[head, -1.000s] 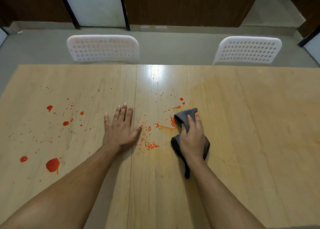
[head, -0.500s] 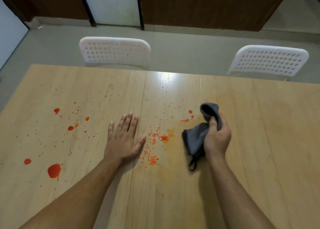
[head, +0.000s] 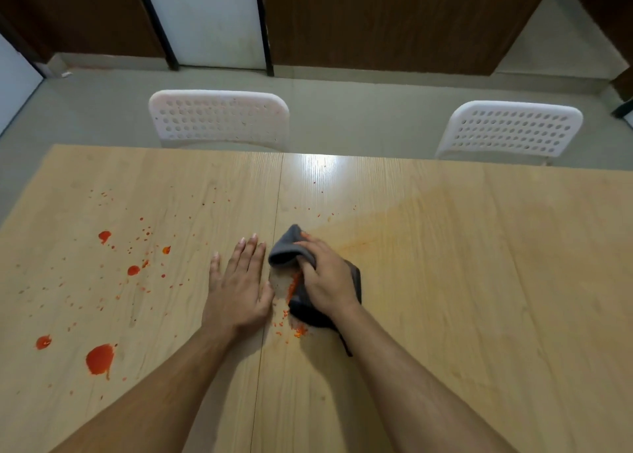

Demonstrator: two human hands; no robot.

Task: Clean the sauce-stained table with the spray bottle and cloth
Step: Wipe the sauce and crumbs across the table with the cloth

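Note:
A light wooden table [head: 445,281] carries red sauce stains. My right hand [head: 325,278] grips a dark grey cloth [head: 286,252] and presses it on the table just right of the centre seam, over a patch of red specks [head: 296,329]. My left hand [head: 238,288] lies flat on the wood right beside it, fingers straight. Larger sauce blobs [head: 99,358] and scattered drops [head: 133,269] mark the left half of the table. A faint orange smear [head: 394,226] shows to the right of the cloth. No spray bottle is in view.
Two white perforated chairs [head: 219,118] [head: 510,130] stand at the table's far edge. Behind them are a grey floor and dark wooden wall panels with a white door [head: 205,17].
My right hand has swept the cloth leftward, from right of the specks onto them, close to my left hand. The left hand stayed flat in place. The view shifted slightly.

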